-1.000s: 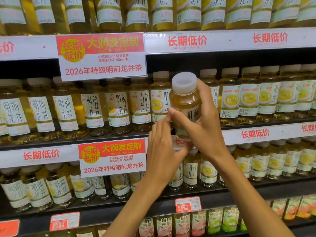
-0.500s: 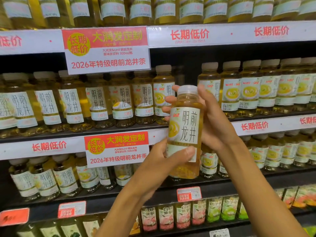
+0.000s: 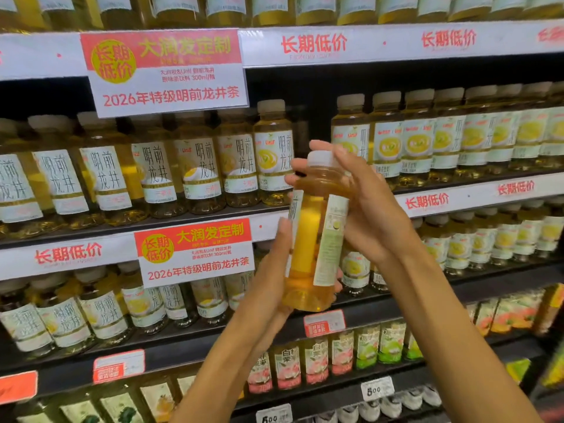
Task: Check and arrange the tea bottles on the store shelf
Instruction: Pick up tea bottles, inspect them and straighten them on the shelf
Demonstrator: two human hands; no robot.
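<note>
Since the earlier frame, the clear plastic tea bottle with the white cap and amber liquid (image 3: 317, 230) has been turned about its upright axis, so that the label seam and the pale green side panel are now shown where the front label with large characters was seen half a second ago. It is held upright in front of the shelves, at the centre of the view. The left hand (image 3: 268, 279) is cupped around its lower part from 7 o'clock, with the thumb laid along the label edge. The right hand (image 3: 366, 206) is wrapped around its upper part from 3 o'clock, with fingers curled behind the neck. A gap in the row of matching tea bottles on the middle shelf (image 3: 189, 175) is seen at 12 o'clock, just behind the cap. Part of the lower row (image 3: 355, 270) is hidden by the held bottle and wrists. Red-and-white price placards (image 3: 166, 71) are hung at 10 o'clock, and pink-labelled bottles (image 3: 288, 364) are stood at 6 o'clock.
</note>
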